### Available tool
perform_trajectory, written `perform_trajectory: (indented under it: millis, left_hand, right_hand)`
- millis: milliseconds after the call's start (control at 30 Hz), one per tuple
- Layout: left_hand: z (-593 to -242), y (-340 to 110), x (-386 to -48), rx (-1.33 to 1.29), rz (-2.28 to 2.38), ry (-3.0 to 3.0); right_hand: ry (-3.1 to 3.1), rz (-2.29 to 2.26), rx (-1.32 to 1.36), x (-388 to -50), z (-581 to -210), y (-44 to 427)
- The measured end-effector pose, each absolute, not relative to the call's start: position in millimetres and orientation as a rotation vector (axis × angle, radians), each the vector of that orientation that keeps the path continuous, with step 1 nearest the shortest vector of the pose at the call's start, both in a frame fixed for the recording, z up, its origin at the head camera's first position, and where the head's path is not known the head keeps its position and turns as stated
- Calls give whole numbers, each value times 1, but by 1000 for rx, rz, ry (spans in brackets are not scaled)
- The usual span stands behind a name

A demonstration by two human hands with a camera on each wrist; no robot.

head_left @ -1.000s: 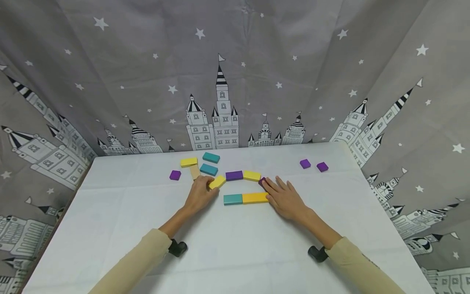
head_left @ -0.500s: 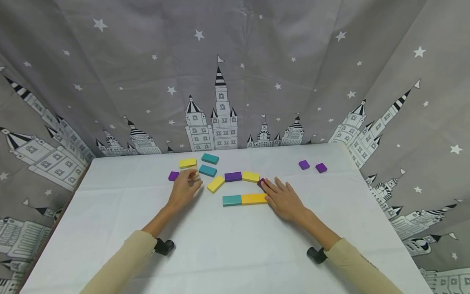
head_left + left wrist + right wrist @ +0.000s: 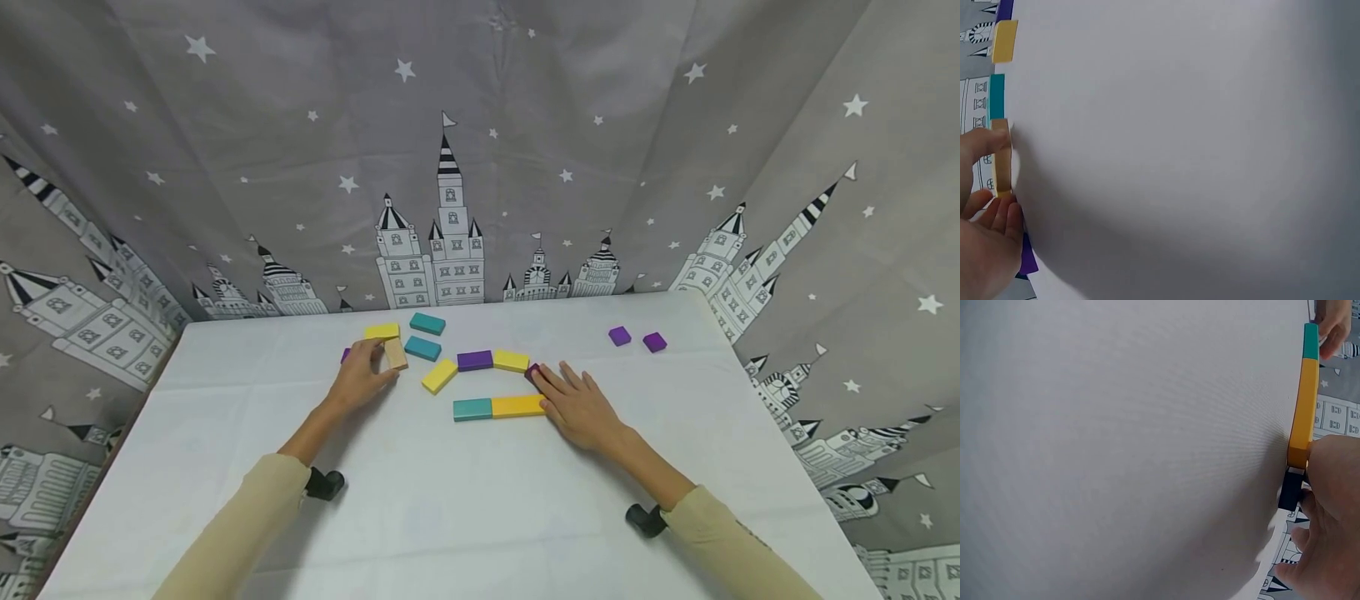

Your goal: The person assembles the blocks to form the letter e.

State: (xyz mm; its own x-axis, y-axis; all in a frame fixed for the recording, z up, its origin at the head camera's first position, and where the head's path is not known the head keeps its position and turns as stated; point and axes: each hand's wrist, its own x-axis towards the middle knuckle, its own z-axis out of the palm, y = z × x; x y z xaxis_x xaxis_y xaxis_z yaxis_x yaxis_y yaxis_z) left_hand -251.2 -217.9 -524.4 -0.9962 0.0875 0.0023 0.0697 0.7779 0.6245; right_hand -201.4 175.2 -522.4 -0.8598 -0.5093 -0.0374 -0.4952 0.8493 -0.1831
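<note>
My left hand [image 3: 352,383] has thumb and fingers at either end of a tan block [image 3: 395,354], pinching it. The left wrist view shows the thumb on the tan block [image 3: 1002,162] and fingertips by its lower end. A slanted yellow block [image 3: 439,377] lies right of it, then a purple block [image 3: 475,361] and another yellow block [image 3: 511,361] in an arc. My right hand [image 3: 581,412] lies with extended fingers, fingertips on a small purple block [image 3: 532,372], thumb beside the long orange block [image 3: 517,406]. That block touches a teal block [image 3: 472,409].
Behind the tan block are a yellow block [image 3: 382,331] and two teal blocks [image 3: 427,324], [image 3: 423,348]. A purple block [image 3: 346,354] is partly behind my left hand. Two purple blocks [image 3: 619,336], [image 3: 655,342] lie at the back right. A printed curtain [image 3: 480,150] hangs behind the table.
My left hand has let go of the slanted yellow block and moved left to the tan block, which it now grips. My right hand has stayed in place.
</note>
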Motion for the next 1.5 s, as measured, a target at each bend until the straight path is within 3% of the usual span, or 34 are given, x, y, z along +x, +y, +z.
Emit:
perform_trajectory:
  millis: [600,1067,1500]
  left_hand:
    - [-514,-224,-261,195,1011,2824]
    - [-511,-201,-206,456,1234,2748]
    - [-519,-187,-183,566,1230,2742]
  right_hand:
    - [2942,-261,-804,-202,-521,176]
    - [2940,-282,-814,-203,-524,177]
    - [2945,-284,-815,-202,-523,176]
